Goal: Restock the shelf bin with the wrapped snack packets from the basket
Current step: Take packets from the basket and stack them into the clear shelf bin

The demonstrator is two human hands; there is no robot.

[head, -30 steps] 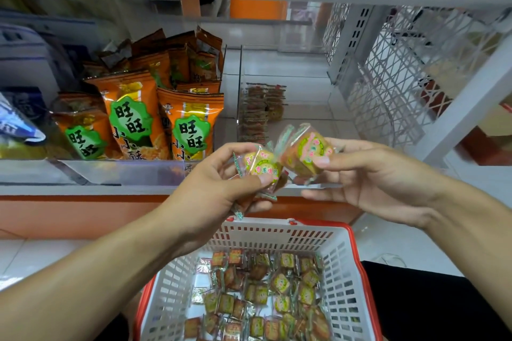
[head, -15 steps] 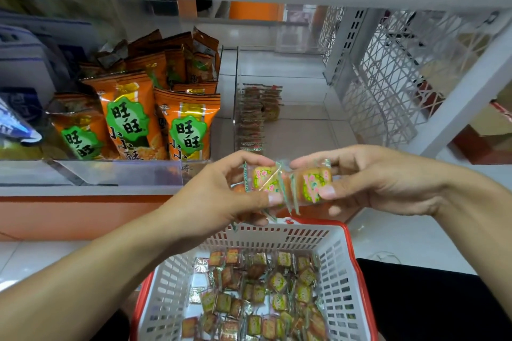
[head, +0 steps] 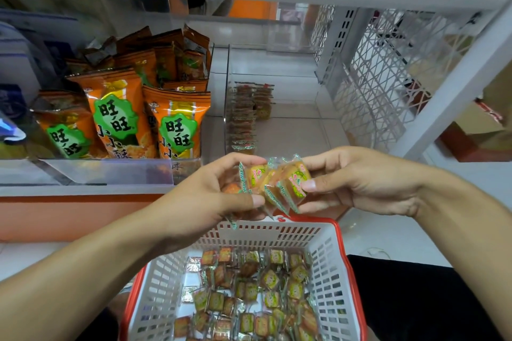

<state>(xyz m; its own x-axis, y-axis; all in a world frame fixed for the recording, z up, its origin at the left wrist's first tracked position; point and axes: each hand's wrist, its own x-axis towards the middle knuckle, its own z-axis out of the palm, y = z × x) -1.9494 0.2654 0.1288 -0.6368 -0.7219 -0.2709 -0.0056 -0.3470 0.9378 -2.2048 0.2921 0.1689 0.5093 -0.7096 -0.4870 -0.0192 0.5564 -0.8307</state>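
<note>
Both hands are meeting above the basket's far rim, sharing a small stack of wrapped snack packets (head: 277,185). The left hand (head: 210,196) is pinching its end of the stack between thumb and curled fingers, and the right hand (head: 357,180) is gripping the other end the same way — the packets are standing on edge, pressed face to face between them.

Below, the white mesh basket (head: 329,271) with its red rim is holding many more loose packets (head: 249,296) scattered flat across its floor.

Beyond the hands, the clear shelf bin (head: 299,108) is sitting on the shelf with a short row of packets (head: 243,119) lined against its left wall; the rest of its floor is showing bare. The hands and their stack are lying between the camera and the bin's front edge, hiding it.

Just left of the bin, orange snack bags (head: 144,108) are standing behind a clear front lip. A white lattice panel (head: 382,77) is closing the shelf's right side.
</note>
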